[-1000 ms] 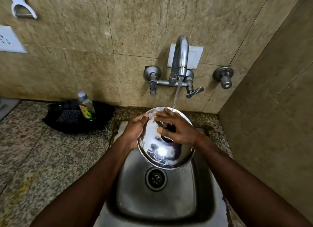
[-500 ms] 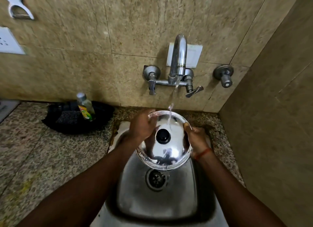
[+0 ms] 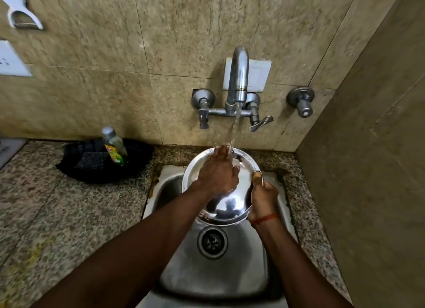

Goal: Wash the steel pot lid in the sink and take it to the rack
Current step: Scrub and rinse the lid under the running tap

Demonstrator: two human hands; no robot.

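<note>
Rinsing the lid [image 3: 230, 206] over the sink [image 3: 213, 282], my right hand [image 3: 263, 198] pinches its right rim while my left hand [image 3: 217, 174] lies spread flat; wet steel could slip.

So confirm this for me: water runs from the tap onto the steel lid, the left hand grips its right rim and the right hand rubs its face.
The hands are swapped. In the head view, the right hand grips the steel lid at its right rim, and the left hand lies flat on its face. Water does run from the tap onto the lid.
</note>
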